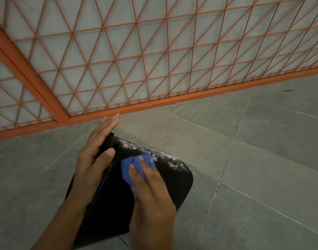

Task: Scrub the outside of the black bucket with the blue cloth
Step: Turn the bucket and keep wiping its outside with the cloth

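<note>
Head view: looked down on black bucket (160,179), lying on its side on grey tiled floor (263,141), just in front of orange mesh fence (136,60). Tipped over, presumably, so that its outer wall faced up and could be reached. Steadied by left hand (93,159): fingers stretched out nearly straight along the upper left edge, thumb pressed onto the black surface, so braced rather than clenched; probably meant to stop the bucket rolling or sliding under the rubbing. Blue cloth (134,165) bunched under right hand (151,192), fingers curled over it and pressing it flat against the bucket's outer wall, near the middle of the upturned side. White residue (165,157), streaky and flecked, ran along the far edge of the bucket, touching the cloth's far end; judged to be the dirt or suds under attack, though which could not be told. Nearer part of the wall showed plain black, so judged partly done, with the far band not yet cleared. Inside of the bucket hidden from this angle; contents, if any, could not be told.
</note>
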A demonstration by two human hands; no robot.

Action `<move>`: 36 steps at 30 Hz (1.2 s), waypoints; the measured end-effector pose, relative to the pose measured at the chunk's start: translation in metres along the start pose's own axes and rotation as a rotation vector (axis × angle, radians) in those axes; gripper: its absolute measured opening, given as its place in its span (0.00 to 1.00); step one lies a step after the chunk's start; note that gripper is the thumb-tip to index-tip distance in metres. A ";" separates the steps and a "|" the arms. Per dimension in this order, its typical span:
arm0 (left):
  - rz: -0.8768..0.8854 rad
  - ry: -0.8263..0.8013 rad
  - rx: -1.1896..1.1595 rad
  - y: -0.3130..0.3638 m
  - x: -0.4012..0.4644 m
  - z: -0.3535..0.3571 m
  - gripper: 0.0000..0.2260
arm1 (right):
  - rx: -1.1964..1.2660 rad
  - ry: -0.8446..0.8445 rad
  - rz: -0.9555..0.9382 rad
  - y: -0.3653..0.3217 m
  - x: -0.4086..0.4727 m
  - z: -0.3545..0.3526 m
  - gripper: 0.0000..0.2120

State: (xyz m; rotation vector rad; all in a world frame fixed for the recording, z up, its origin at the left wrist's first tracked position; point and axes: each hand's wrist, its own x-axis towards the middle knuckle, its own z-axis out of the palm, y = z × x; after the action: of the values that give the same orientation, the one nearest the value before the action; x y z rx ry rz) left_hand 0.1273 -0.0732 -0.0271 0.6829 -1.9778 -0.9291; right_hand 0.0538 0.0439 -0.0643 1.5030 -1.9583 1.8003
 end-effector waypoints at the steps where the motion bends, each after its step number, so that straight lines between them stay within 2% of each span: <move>1: 0.010 0.002 0.003 -0.001 -0.001 -0.001 0.25 | 0.007 -0.019 -0.015 -0.005 -0.001 0.002 0.21; 4: -0.006 0.033 -0.005 -0.002 -0.002 -0.002 0.24 | 0.036 -0.090 0.035 0.006 0.016 0.004 0.20; 7: -0.002 0.043 0.003 0.003 -0.001 0.005 0.24 | 0.031 -0.011 0.105 0.012 0.019 -0.003 0.17; 9: 0.034 0.033 0.017 0.003 0.000 0.007 0.23 | 0.065 0.032 0.066 0.001 0.008 -0.004 0.15; 13: 0.007 0.042 0.023 0.001 0.001 0.005 0.23 | 0.070 -0.044 0.085 0.007 0.017 -0.001 0.17; 17: 0.011 0.033 0.042 0.007 0.001 0.013 0.27 | 0.037 0.031 0.194 0.026 0.010 -0.015 0.16; 19: 0.027 0.033 0.043 0.006 0.002 0.014 0.25 | 0.049 0.042 0.154 0.012 -0.004 -0.011 0.19; 22: 0.002 0.051 0.025 0.005 0.003 0.012 0.23 | 0.101 0.013 0.067 -0.004 0.001 0.001 0.17; 25: -0.007 0.057 0.019 0.006 0.005 0.015 0.23 | 0.071 0.041 0.124 0.003 0.018 0.000 0.14; 28: 0.014 0.045 0.025 0.004 0.007 0.016 0.23 | 0.000 0.076 0.123 -0.004 -0.002 -0.001 0.15; 32: 0.003 0.065 -0.004 0.001 0.006 0.010 0.21 | 0.018 0.031 0.117 -0.009 0.001 0.007 0.16; 36: -0.001 0.059 0.031 0.003 0.005 0.014 0.24 | 0.029 0.008 0.223 0.016 0.019 -0.005 0.15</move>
State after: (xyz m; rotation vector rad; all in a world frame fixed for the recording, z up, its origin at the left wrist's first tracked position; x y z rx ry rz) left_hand 0.1128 -0.0704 -0.0280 0.7216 -1.9430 -0.8708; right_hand 0.0305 0.0345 -0.0618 1.3284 -2.1815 1.9207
